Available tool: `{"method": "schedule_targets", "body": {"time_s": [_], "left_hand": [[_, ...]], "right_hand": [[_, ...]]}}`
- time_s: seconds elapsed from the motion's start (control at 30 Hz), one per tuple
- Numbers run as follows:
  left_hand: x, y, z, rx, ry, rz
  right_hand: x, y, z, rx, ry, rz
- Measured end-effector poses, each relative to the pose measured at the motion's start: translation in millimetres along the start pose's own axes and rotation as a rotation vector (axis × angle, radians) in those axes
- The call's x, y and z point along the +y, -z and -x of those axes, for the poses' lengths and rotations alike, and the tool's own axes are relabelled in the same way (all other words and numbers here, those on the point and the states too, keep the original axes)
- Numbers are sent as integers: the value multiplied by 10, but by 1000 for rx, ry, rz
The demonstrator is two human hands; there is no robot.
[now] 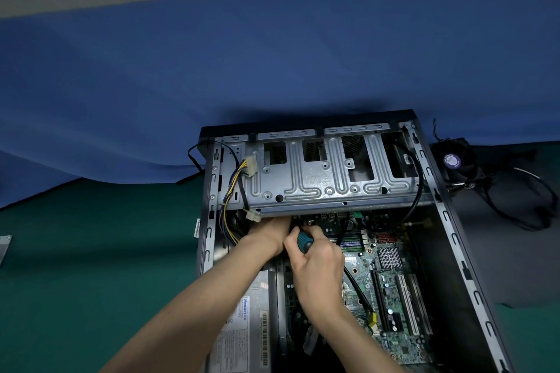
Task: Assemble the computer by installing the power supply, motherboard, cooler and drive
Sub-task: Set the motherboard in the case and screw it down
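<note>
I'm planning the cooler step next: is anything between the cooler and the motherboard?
Yes. The cooler lies outside the case, past its right wall, which stands between it and the motherboard. Over the board's far part are the right hand, gripping a screwdriver, the left hand and a black cable.

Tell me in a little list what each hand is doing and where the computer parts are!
left hand: reaches under the drive cage, fingers hidden
right hand: grips a teal screwdriver
motherboard: lies inside the case
power supply: in the case, left of the motherboard
cooler: outside the case, on the right
</note>
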State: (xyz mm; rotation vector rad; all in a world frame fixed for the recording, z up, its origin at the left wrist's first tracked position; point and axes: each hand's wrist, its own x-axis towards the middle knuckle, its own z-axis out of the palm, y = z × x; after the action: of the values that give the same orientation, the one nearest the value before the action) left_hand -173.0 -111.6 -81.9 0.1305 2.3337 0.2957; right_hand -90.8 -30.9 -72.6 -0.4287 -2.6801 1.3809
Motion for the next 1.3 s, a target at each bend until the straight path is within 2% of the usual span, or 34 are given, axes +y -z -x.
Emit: {"method": "schedule_targets", "body": {"time_s": [0.33, 0.5, 0.63, 0.77, 0.9, 0.97, 1.03, 1.13, 1.2, 1.3], "left_hand": [[-19, 2, -14, -11, -28, -23], [-49, -11, 5, -10, -30, 40], [-48, 4, -4, 46, -10, 62], [7, 26, 7, 70, 20, 59], [-11, 7, 14, -13, 102, 131], [-30, 20, 49, -64, 106, 189], [-51, 21, 73, -43, 95, 266], [-59, -25, 93, -33, 130, 487], [-29, -26, 102, -30, 134, 639], [-21, 9, 36, -15, 165, 548]], "right_hand": [[-35, -5, -15, -40, 10, 27], [-235, -11, -96, -1, -192, 161], [-270, 29, -131, -88, -246, 179], [-270, 145, -23, -24, -97, 173], [-286, 184, 5, -96, 83, 208], [-311, 185, -19, -33, 105, 277], [-389, 212, -44, 29, 72, 329], [-445, 236, -68, -111, -42, 421], [-451, 274, -61, -108, 3, 439], [-458, 313, -21, -78, 139, 377]]}}
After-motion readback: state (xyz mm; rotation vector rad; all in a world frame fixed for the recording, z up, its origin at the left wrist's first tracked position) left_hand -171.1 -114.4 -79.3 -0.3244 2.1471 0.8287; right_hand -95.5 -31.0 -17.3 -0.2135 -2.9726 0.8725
